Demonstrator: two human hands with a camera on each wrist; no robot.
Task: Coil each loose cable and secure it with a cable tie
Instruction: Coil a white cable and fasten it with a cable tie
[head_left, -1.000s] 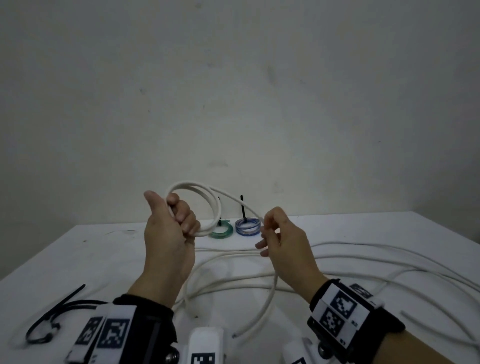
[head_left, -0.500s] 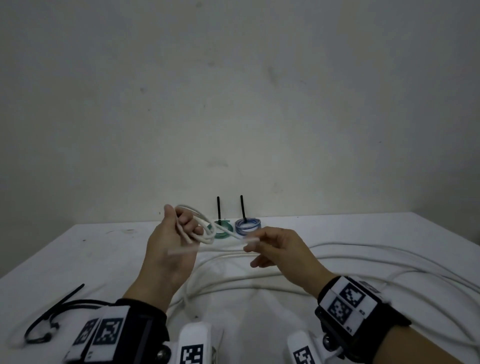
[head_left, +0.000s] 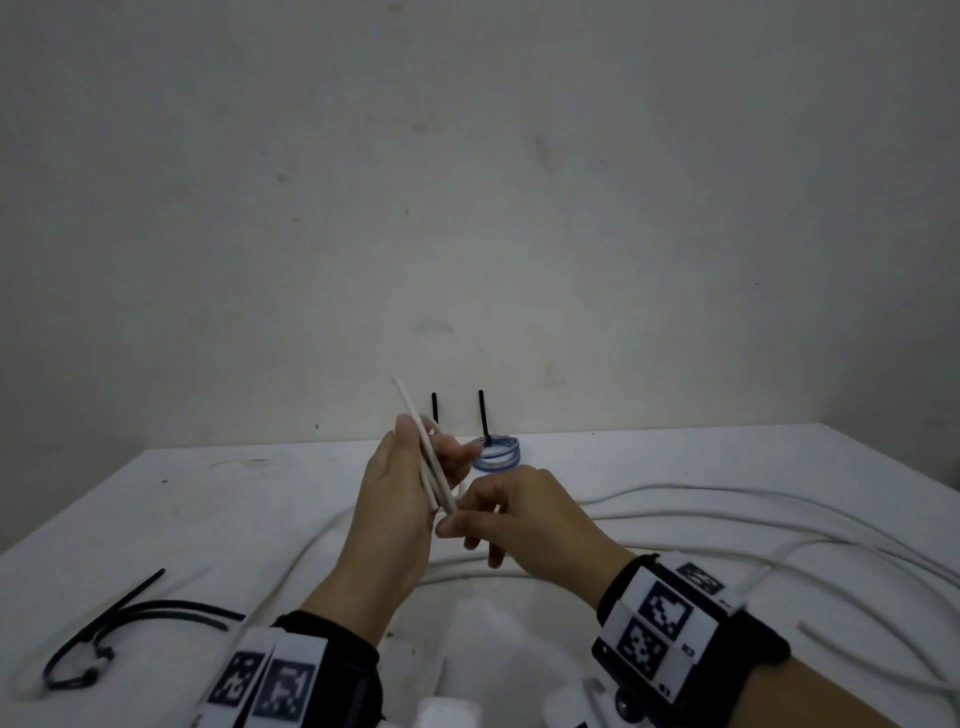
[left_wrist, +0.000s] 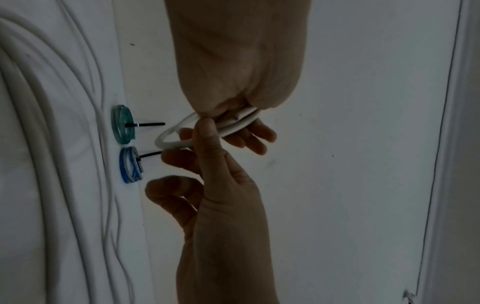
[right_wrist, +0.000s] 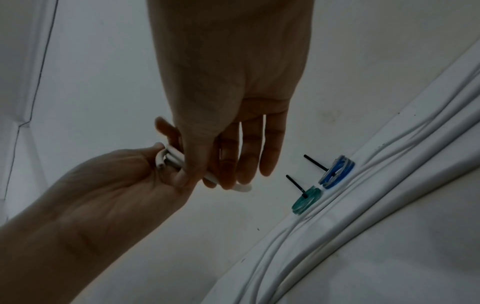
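Note:
A short white cable (head_left: 422, 441), wound into a small coil, is held above the table and seen edge-on, one end sticking up past my left thumb. My left hand (head_left: 434, 447) grips the coil (left_wrist: 176, 142) between thumb and curled fingers. My right hand (head_left: 454, 514) pinches the cable's lower part with thumb and index finger, close against the left palm; its other fingers hang straighter (right_wrist: 270, 144). In the right wrist view a cut end (right_wrist: 161, 163) lies in the left hand (right_wrist: 109, 185) and another end (right_wrist: 242, 187) pokes out below the right hand's fingers.
A blue coil (head_left: 496, 454) and a green coil (left_wrist: 122, 125), each bound with a black tie, lie at the table's far edge by the wall. Long loose white cables (head_left: 727, 499) sprawl across the middle and right. Black cable ties (head_left: 130, 618) lie front left.
The coil has turned from a wide loop to edge-on in my left hand. My right hand has come in from the right and now pinches the cable beside the left palm. The free end has swung upward.

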